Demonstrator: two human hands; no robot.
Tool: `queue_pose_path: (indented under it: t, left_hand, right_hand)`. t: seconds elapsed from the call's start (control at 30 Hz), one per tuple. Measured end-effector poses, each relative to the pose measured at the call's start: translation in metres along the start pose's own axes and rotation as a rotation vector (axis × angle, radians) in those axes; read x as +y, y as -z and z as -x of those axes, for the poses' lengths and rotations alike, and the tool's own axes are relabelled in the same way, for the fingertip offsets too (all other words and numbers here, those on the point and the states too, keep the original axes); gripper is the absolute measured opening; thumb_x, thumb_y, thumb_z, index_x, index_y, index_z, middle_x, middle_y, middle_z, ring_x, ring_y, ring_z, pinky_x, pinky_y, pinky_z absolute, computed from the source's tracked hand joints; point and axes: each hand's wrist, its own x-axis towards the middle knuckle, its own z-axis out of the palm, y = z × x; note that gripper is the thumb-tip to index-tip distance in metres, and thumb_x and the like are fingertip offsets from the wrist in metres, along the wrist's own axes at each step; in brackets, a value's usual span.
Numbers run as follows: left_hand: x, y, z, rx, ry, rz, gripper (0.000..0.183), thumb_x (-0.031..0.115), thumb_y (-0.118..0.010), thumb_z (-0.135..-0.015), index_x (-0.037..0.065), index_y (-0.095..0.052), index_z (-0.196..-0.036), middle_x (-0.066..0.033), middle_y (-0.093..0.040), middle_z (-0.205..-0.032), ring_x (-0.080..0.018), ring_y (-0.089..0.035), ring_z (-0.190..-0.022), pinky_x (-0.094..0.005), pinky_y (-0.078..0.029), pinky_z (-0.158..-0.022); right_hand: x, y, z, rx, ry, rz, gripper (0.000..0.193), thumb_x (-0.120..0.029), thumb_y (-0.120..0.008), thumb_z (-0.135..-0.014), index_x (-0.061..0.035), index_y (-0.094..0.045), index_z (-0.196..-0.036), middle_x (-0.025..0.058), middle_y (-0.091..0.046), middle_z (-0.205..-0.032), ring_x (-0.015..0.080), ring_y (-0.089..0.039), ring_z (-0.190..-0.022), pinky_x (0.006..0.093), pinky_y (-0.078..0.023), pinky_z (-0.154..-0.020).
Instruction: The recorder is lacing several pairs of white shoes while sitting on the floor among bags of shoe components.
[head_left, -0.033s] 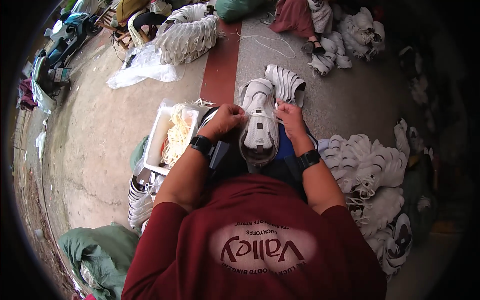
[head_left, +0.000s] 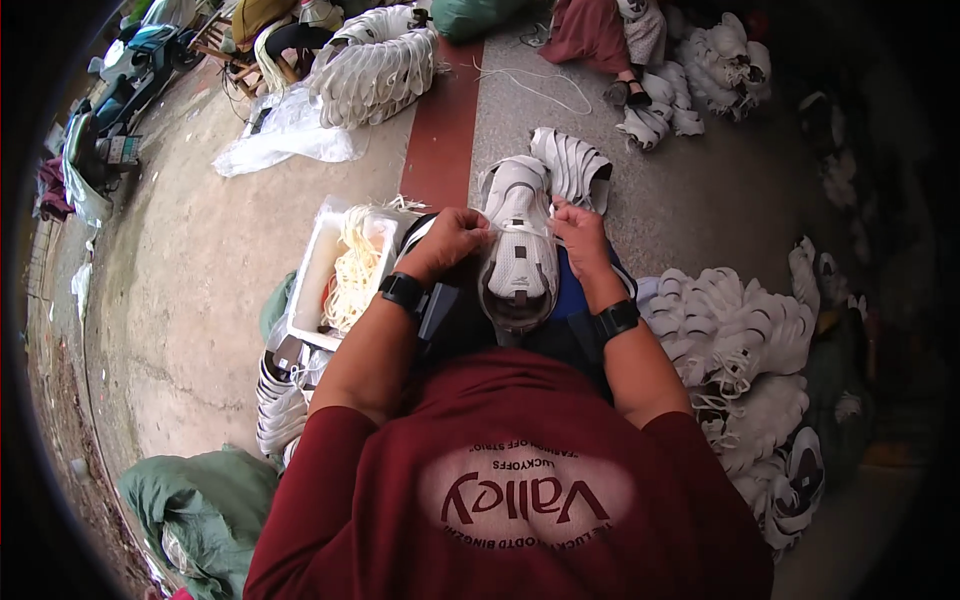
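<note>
A white and grey shoe upper [head_left: 520, 258] stands upright in front of me, between my hands. A pale shoelace [head_left: 512, 229] runs across its front. At its left edge my left hand [head_left: 458, 240] is closed, thumb and forefinger pinching one side of the lace. On the opposite side my right hand [head_left: 582, 234] pinches the lace's other side, fingers bent together. Just behind the upper lies a nested stack of white shoe uppers [head_left: 572, 168]. The exact ends of the lace are hidden by my fingers.
Left of me, a white foam box [head_left: 308, 290] holds a tangle of cream laces [head_left: 352, 275]. Heaped white uppers [head_left: 735, 325] lie at my right. A green sack [head_left: 200, 510] sits lower left. Farther off are a row of uppers [head_left: 375, 80], a seated person [head_left: 590, 40] and scooters [head_left: 130, 70].
</note>
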Motion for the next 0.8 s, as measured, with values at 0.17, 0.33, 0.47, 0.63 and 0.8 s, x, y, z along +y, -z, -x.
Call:
queue_pose_path:
  t: [0.17, 0.33, 0.47, 0.63, 0.8]
  left_hand:
    - [-0.002, 0.001, 0.004, 0.056, -0.072, -0.024, 0.01, 0.01, -0.063, -0.083, 0.002, -0.059, -0.078, 0.0036, -0.054, -0.069, -0.0047, -0.046, -0.062, -0.0209, -0.04, -0.058]
    - [-0.004, 0.001, 0.002, 0.095, -0.085, -0.014, 0.011, 0.01, -0.064, -0.081, 0.001, -0.06, -0.078, 0.0026, -0.055, -0.068, -0.0051, -0.047, -0.062, -0.0222, -0.041, -0.058]
    - [-0.002, 0.001, 0.002, 0.096, -0.089, -0.024, 0.012, 0.01, -0.065, -0.079, -0.001, -0.061, -0.077, 0.0016, -0.056, -0.067, -0.0055, -0.047, -0.062, -0.0234, -0.042, -0.058]
    - [-0.005, 0.0, 0.003, 0.103, -0.101, -0.028, 0.011, 0.009, -0.065, -0.079, -0.001, -0.061, -0.077, 0.0013, -0.056, -0.067, -0.0057, -0.048, -0.063, -0.0235, -0.042, -0.059]
    - [-0.004, -0.001, 0.005, 0.11, -0.098, 0.012, 0.011, 0.009, -0.065, -0.079, -0.001, -0.061, -0.077, 0.0009, -0.056, -0.067, -0.0061, -0.048, -0.063, -0.0239, -0.042, -0.059]
  right_hand:
    - [-0.003, -0.002, 0.009, -0.034, -0.128, 0.024, 0.004, 0.001, -0.061, -0.077, 0.0019, -0.059, -0.073, 0.003, -0.059, -0.07, 0.0091, -0.055, -0.075, 0.0231, -0.043, -0.068]
    - [-0.002, -0.007, 0.011, -0.128, -0.354, 0.012, 0.002, 0.002, -0.06, -0.078, 0.0031, -0.059, -0.08, 0.0067, -0.063, -0.082, 0.0096, -0.057, -0.08, 0.0235, -0.044, -0.072]
    - [0.004, -0.012, 0.008, -0.035, -0.081, -0.17, 0.003, 0.002, -0.06, -0.079, 0.0032, -0.059, -0.077, 0.0097, -0.062, -0.095, 0.0137, -0.056, -0.098, 0.0269, -0.043, -0.083]
    - [0.005, -0.016, 0.012, 0.034, -0.038, 0.012, 0.006, 0.002, -0.061, -0.077, 0.0039, -0.055, -0.074, 0.0134, -0.062, -0.1, 0.017, -0.057, -0.098, 0.0274, -0.043, -0.083]
    - [0.002, -0.015, 0.012, 0.069, 0.148, 0.52, 0.008, 0.005, -0.056, -0.069, 0.0013, -0.048, -0.068, 0.0132, -0.051, -0.073, 0.0258, -0.052, -0.068, 0.0316, -0.042, -0.064]
